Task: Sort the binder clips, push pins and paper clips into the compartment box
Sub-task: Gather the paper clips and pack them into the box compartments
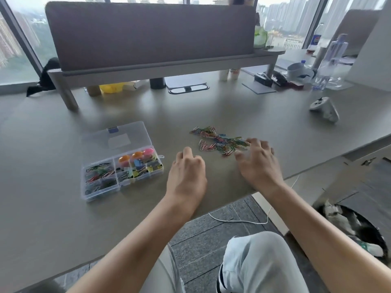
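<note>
A clear compartment box [157, 160] lies open on the grey desk, its lid [118, 135] folded back. Its left compartments hold coloured paper clips [98, 176]; the right ones hold binder clips [137, 169] and round push pins [137, 155]. A loose pile of coloured paper clips [218, 140] is spread on the desk right of the box. My left hand [187, 172] rests between box and pile with fingers curled under, nothing visible in it. My right hand [259, 161] lies with fingers spread at the pile's right end, fingertips touching clips.
A grey desk divider [148, 37] on legs stands behind. A white game controller [324, 108] lies far right, with bottles [336, 60] and clutter at the back right. The desk's front edge runs under my wrists; a waste bin [355, 227] sits on the floor at right.
</note>
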A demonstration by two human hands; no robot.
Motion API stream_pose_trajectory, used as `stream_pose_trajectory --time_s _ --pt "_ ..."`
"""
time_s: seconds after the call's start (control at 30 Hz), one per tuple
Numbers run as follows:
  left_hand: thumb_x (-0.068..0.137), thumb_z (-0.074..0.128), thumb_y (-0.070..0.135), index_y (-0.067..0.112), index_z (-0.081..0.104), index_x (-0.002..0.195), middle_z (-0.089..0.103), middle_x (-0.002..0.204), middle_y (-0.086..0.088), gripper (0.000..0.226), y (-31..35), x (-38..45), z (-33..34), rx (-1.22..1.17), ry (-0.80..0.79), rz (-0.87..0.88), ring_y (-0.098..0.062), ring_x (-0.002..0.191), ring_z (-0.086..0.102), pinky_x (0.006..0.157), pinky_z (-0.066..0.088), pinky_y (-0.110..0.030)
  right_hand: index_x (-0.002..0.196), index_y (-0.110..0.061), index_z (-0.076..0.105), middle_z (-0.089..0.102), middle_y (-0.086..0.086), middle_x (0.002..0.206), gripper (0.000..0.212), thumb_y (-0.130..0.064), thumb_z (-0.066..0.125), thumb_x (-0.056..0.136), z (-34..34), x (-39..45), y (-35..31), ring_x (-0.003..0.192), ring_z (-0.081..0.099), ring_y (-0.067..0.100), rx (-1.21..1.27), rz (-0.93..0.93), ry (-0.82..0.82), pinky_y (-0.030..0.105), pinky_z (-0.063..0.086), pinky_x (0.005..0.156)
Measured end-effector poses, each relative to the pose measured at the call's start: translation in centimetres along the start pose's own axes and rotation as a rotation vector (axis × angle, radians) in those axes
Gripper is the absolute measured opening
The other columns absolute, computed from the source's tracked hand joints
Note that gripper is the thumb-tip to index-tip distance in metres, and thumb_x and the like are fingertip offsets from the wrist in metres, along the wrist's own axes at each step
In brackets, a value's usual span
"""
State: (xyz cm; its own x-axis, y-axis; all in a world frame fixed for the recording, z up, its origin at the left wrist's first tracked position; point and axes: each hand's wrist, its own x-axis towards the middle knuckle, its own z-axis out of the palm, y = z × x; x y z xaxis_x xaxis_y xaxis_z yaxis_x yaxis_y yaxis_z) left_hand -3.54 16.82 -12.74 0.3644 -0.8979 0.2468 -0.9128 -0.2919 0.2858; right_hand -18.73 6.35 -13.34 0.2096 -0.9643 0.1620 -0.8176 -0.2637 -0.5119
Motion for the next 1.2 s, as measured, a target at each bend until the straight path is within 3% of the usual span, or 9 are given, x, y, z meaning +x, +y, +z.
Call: stream_pose_trajectory --time_s 0.13,0.27,0.37,0.57,0.73,0.9,1.03,1.2 --pt "0.094 0.049 0.000 0.004 0.063 0.097 0.051 0.103 -0.011 0.014 0.3 3.6 0.9 -0.057 0.029 0.027 -0.030 0.101 0.053 0.079 0.044 -0.036 0.161 -0.019 0.024 0.023 0.012 0.168 0.069 -0.054 0.039 0.104 0.9 3.2 -0.2 0.156 0.017 0.028 -0.057 -0.009 -0.127 0.041 0.012 0.127" --pt "0.094 0.053 -0.001 0.007 0.063 0.105 0.058 0.099 -0.010 0.017 -0.5 6.0 1.1 -0.128 0.081 -0.004 -0.031 0.093 0.060 0.077 0.050 -0.038 0.164 -0.022 0.019 0.017 0.006 0.172 0.069 -0.056 0.030 0.106 2.6 6.4 -1.5 0.159 0.009 0.018 -0.074 -0.124 -0.176 0.037 0.003 0.128" --pt "0.093 0.055 0.000 0.009 0.066 0.109 0.065 0.101 -0.009 0.022 -1.5 5.6 0.9 -0.213 0.133 -0.027 -0.030 0.089 0.064 0.077 0.051 -0.039 0.163 -0.024 0.022 0.021 0.001 0.171 0.064 -0.053 0.031 0.107 3.9 8.9 -2.7 0.158 0.013 0.014 -0.052 -0.247 -0.219 0.036 0.005 0.128" --pt "0.095 0.056 0.002 0.011 0.068 0.115 0.069 0.111 -0.004 0.026 -2.1 4.2 0.5 -0.317 0.192 -0.069 -0.019 0.100 0.065 0.086 0.051 -0.034 0.155 -0.032 0.042 0.033 -0.009 0.166 0.049 -0.032 0.040 0.107 5.4 12.6 -5.0 0.154 0.022 0.007 0.017 -0.548 -0.364 0.035 0.013 0.127" --pt "0.094 0.057 0.001 0.010 0.070 0.109 0.072 0.108 -0.005 0.022 -2.1 4.7 0.7 -0.333 0.226 -0.110 -0.020 0.099 0.067 0.086 0.051 -0.034 0.148 -0.021 0.055 0.042 -0.004 0.161 0.043 -0.019 0.047 0.106 4.6 12.2 -4.4 0.152 0.031 0.012 0.053 -0.764 -0.447 0.029 0.021 0.124" --pt "0.097 0.056 0.009 0.011 0.069 0.113 0.068 0.110 -0.005 0.021 -1.9 5.4 1.3 -0.235 0.217 -0.132 -0.027 0.096 0.066 0.081 0.050 -0.034 0.146 -0.019 0.058 0.047 -0.005 0.158 0.047 -0.029 0.041 0.103 3.9 10.6 -2.6 0.151 0.034 0.009 0.096 -0.814 -0.477 0.029 0.024 0.125" --pt "0.101 0.050 0.022 0.011 0.067 0.108 0.060 0.104 -0.005 0.021 -1.6 6.0 1.6 -0.126 0.189 -0.111 -0.028 0.092 0.063 0.073 0.048 -0.036 0.140 -0.017 0.063 0.059 -0.004 0.148 0.045 -0.028 0.041 0.102 3.2 9.5 -1.2 0.142 0.047 0.009 0.225 -0.776 -0.423 0.029 0.034 0.120" --pt "0.105 0.036 0.043 0.011 0.063 0.109 0.051 0.111 -0.006 0.042 -0.2 7.6 2.1 0.103 0.085 -0.053 -0.026 0.104 0.053 0.078 0.048 -0.039 0.119 -0.017 0.070 0.076 -0.004 0.111 0.029 -0.019 0.046 0.102 2.4 9.5 -0.4 0.103 0.069 0.008 0.555 -0.497 -0.048 0.023 0.050 0.092"
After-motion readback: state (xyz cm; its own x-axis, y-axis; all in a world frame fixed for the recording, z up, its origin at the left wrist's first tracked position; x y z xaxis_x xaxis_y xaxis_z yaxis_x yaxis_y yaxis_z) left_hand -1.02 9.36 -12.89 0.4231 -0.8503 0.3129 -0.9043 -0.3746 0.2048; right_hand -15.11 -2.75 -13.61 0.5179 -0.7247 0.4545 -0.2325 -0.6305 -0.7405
